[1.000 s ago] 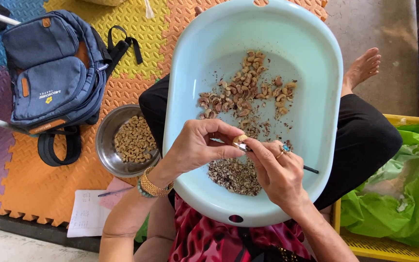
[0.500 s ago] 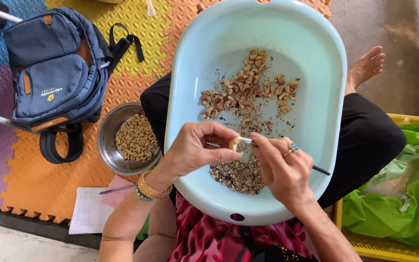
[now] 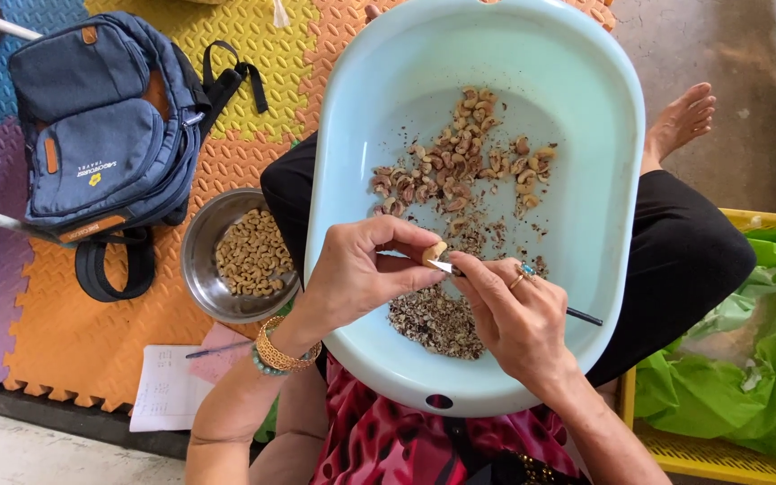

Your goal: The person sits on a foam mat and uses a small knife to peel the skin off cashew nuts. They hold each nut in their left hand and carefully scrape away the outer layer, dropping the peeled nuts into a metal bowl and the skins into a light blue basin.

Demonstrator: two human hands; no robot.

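Our blade (image 3: pixel 449 267) has slid up against the cashew (image 3: pixel 433 253); left hand (image 3: pixel 361 269) pinches the nut, right hand (image 3: pixel 514 314) grips the tool, skin scraps (image 3: pixel 433 319) falling into the basin (image 3: pixel 586 108).

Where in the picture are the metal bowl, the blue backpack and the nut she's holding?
metal bowl (image 3: pixel 198 269), head view, on its bare left rim.
blue backpack (image 3: pixel 92 148), head view, on its front pocket.
nut (image 3: pixel 433 253), head view, on the pale piece pinched in the left hand (image 3: pixel 361 269).
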